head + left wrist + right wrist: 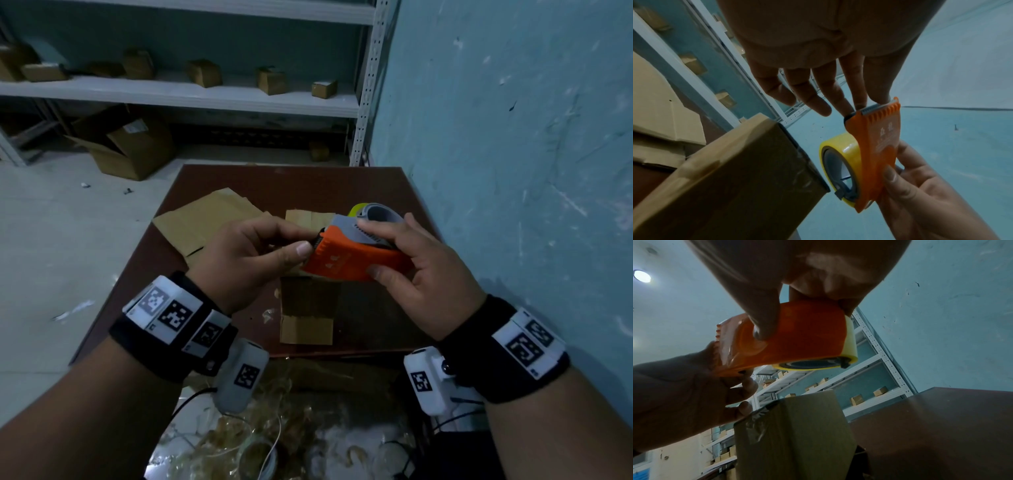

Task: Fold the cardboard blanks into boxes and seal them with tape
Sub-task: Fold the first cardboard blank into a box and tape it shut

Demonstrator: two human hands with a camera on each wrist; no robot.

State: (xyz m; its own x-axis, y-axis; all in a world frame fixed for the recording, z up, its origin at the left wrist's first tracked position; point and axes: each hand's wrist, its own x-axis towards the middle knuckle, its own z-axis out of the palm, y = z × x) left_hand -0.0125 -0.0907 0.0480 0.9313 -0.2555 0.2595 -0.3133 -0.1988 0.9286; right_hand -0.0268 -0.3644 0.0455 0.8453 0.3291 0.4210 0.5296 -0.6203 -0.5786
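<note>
1 orange tape dispenser held by 2 hands, 1 folded box

A storeroom was indicated by metal shelving stocked with small boxes and bare floor.

Dim and bluish throughout, with grain in the dark areas. Lit from above by a round ceiling lamp, blown out to white. Deep shadow under both palms in the wrist views. Strongly bent at the edges, shelf uprights curving. Soft blur close to the lens.
</note>
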